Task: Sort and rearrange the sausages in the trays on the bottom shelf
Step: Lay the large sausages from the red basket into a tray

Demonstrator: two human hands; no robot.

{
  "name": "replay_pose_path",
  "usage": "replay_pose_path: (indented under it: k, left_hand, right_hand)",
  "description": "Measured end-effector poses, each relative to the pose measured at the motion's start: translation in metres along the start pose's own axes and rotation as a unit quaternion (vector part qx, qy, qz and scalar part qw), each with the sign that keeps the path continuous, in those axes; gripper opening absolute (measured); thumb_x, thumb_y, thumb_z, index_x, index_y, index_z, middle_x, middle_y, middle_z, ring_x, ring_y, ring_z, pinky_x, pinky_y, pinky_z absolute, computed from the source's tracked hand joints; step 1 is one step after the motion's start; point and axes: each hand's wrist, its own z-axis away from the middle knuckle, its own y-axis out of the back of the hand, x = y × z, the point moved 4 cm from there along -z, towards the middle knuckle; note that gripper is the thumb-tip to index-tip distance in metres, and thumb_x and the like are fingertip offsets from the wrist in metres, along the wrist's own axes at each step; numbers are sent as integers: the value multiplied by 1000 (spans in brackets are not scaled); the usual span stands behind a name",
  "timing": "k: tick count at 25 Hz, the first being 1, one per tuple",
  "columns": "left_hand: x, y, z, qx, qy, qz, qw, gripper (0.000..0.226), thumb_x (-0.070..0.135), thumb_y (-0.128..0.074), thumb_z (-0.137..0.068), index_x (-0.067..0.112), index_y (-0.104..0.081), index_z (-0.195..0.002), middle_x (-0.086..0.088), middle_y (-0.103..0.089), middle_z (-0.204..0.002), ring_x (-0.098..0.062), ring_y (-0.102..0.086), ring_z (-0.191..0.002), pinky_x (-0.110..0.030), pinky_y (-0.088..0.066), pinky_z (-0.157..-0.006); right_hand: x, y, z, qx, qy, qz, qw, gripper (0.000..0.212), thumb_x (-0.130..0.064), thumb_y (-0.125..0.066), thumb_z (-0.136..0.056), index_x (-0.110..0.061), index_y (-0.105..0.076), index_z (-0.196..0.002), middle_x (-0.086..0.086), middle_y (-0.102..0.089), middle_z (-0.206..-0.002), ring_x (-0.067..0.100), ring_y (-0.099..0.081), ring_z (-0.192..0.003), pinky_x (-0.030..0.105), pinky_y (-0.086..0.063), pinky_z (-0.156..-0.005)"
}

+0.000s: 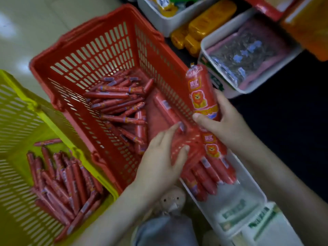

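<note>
Progress is judged to be about midway. A heap of thin sausages (117,102) lies jumbled in the red basket (99,32) at the centre. A tidier batch (67,181) is laid roughly side by side in the yellow basket (21,110) at the near left, so one kind appears already separated. The white tray (248,183) at the near right is only partly filled, which suggests that most of the restocking is left to do.

A thick sausage (202,93) with a lion label is grasped by the right hand (225,121), with fingers and thumb wrapped round its near end. It is held just above the basket's right wall, between the basket and a far tray (204,50) of dark packets. Its long axis runs near to far, tilted a little left, and the crimped tip points away from the person. The label faces the camera.

A red bundle (209,171) of medium sausages rests in the white tray, its far end against the basket's near right corner. There it is gripped by the left hand (159,162), whose fingers are curled over it (blur hides exactly how). The bundle's axis runs diagonally, from far left to near right. A second lion-labelled sausage (213,148) lies on top of it, along the same line.
</note>
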Motion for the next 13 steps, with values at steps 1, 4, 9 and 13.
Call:
replay_pose_path:
  k: [1, 4, 9, 13]
  left_hand:
    - [11, -11, 15, 24, -41, -49, 998, 54, 32, -54, -91, 10, -43, -139, -7, -56, -128, -14, -47, -119, -17, -30, -105]
    - [34, -80, 55, -16, -261, -171, 950, 45, 20, -47, -93, 6, -43, -135, -17, -51, -136, -29, -46, -126, -41, -30, -111]
    - [-38, -170, 62, -214, -220, -295, 905, 84, 52, -60, -74, 8, -33, -141, -16, -41, -146, -31, -36, -134, -40, -13, -115]
    - [-80, -186, 53, -241, -112, -315, 911, 95, 59, -54, -74, 7, -24, -148, -18, -31, -152, -29, -21, -142, -48, -19, -112]
  right_hand:
    - [10, 17, 21, 24, -13, 25, 999, 54, -16, -73, -81, -41, -48, -122, -15, -69, -100, 0, -65, -92, 23, -51, -86]
    - [62, 54, 84, 100, -57, 52, 992, 66, -9, -74, -80, -36, -42, -131, -20, -63, -107, -10, -60, -94, 15, -46, -88]
    - [202, 51, 142, 58, -160, 270, 948, 79, -21, -70, -82, -24, -28, -147, 3, -49, -132, 25, -56, -114, 30, -47, -83]
    - [248, 15, 130, -6, -73, 449, 891, 83, -32, -80, -67, -13, -44, -139, 7, -57, -112, 27, -62, -96, 35, -53, -76]
